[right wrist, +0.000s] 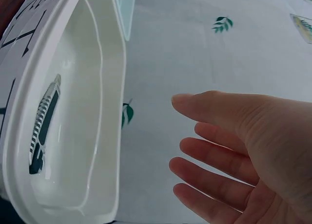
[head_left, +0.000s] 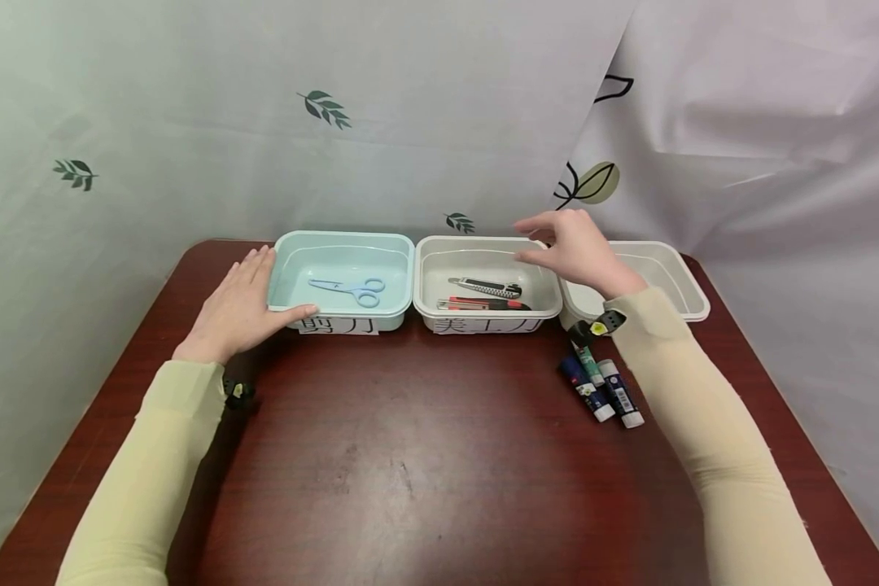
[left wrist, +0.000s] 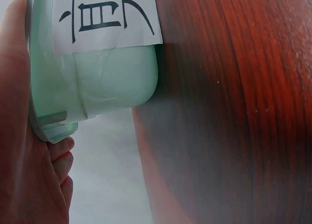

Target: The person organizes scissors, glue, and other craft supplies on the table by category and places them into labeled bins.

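My left hand (head_left: 236,308) rests on the left end of a light blue bin (head_left: 342,238), fingers straight along its side and thumb over the front rim. Inside that bin lies a pair of blue scissors (head_left: 352,287). My right hand (head_left: 575,251) is held above the right end of the middle off-white bin (head_left: 476,242), its fingers loosely spread with nothing between them. In the middle bin are a black-and-silver utility knife (head_left: 486,287) and a red-and-black utility knife (head_left: 487,304). The right wrist view shows the fingers apart from the bin's rim.
A third off-white bin (head_left: 696,301) stands at the right, partly hidden by my right arm. Before it, three glue sticks (head_left: 621,395) lie on the dark red table (head_left: 403,456). Paper labels (head_left: 337,325) mark the left and middle bins. A patterned curtain (head_left: 212,106) hangs behind.
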`<state>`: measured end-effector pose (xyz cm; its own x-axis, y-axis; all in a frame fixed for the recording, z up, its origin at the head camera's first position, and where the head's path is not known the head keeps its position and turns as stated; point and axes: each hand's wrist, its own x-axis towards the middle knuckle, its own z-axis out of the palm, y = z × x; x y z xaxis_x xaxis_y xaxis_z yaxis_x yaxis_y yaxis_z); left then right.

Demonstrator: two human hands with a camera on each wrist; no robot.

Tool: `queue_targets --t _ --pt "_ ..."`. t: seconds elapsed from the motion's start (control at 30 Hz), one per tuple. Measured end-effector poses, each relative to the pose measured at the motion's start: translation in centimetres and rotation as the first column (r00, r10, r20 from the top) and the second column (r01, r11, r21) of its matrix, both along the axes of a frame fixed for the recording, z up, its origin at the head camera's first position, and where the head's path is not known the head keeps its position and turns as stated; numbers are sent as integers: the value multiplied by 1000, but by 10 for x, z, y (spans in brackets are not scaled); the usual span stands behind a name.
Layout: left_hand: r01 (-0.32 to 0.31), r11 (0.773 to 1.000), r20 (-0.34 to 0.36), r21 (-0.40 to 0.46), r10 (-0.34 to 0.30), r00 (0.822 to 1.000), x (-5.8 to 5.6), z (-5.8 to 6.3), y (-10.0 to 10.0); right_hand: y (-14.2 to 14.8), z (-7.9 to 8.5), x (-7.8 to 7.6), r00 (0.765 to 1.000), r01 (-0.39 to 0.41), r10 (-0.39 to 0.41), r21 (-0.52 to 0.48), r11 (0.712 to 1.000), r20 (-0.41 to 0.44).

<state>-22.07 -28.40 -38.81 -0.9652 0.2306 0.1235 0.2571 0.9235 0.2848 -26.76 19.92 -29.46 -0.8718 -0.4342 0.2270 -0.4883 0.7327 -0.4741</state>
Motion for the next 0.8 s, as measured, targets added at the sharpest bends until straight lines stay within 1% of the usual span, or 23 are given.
queue_targets --t 0.13,0.37,0.53,0.8 --pt "-2 1000 -1 -1 2 1000 0 0 0 7 4 7 1000 6 -6 -3 1000 -30" --pt "2 1000 -1 0 -2 1000 -1 -1 0 16 7 20 1000 11 -12 -32 999 -29" --pt "2 1000 -5 4 -2 1000 -1 -1 0 23 7 29 999 -3 1 -38 999 -41" --pt "1 1000 2 3 -1 1000 -1 -1 0 33 3 44 999 22 -23 -32 999 -37"
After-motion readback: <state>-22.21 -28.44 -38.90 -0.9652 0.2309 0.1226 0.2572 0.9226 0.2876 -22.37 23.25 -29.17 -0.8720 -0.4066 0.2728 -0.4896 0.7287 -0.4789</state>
